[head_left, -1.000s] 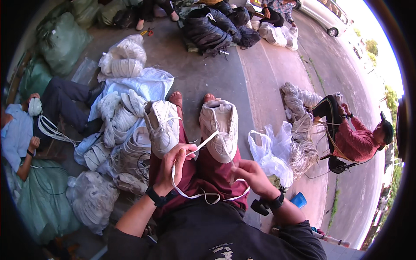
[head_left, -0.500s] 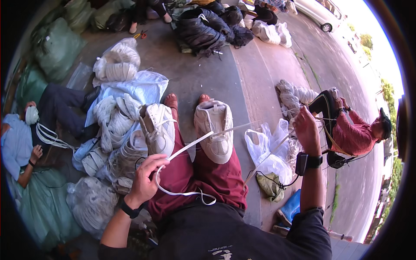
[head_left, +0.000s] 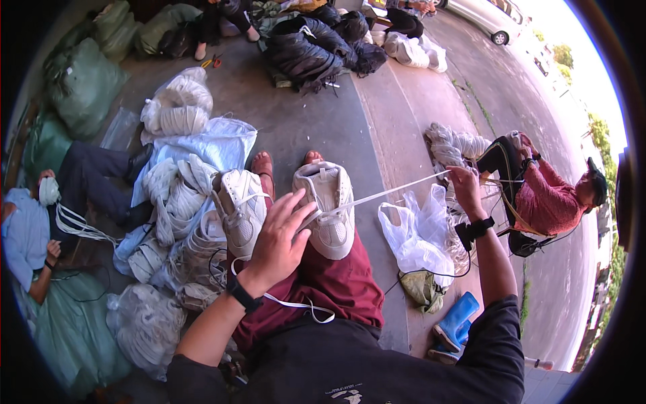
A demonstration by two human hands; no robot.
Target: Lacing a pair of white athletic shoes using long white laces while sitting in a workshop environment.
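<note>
Two off-white mesh sneakers rest on my lap and thighs, toes toward me. The left sneaker (head_left: 243,212) has lace threaded across its eyelets. The right sneaker (head_left: 330,209) has its tongue and opening showing. From it a flat white shoelace (head_left: 387,193) runs taut up to my right hand (head_left: 465,183), whose fingers are pinched on it. My left hand (head_left: 277,236) is held over the gap between the sneakers, fingers stretched apart, fingertips close to the right sneaker's side. A loose lace tail (head_left: 299,305) curls over my lap below that hand; its path under the palm is hidden.
Bundles of white laces (head_left: 178,195) lie left on a pale sheet, near a seated person (head_left: 27,222) and green sacks (head_left: 74,330). Right are a white plastic bag (head_left: 420,236), blue boots (head_left: 457,320) and another seated person (head_left: 558,195). Black bundles (head_left: 306,54) lie ahead.
My left hand has moved right and forward from beside the left sneaker, and its fingers have spread. My right hand has lowered slightly, still drawing the shoelace out to the right.
</note>
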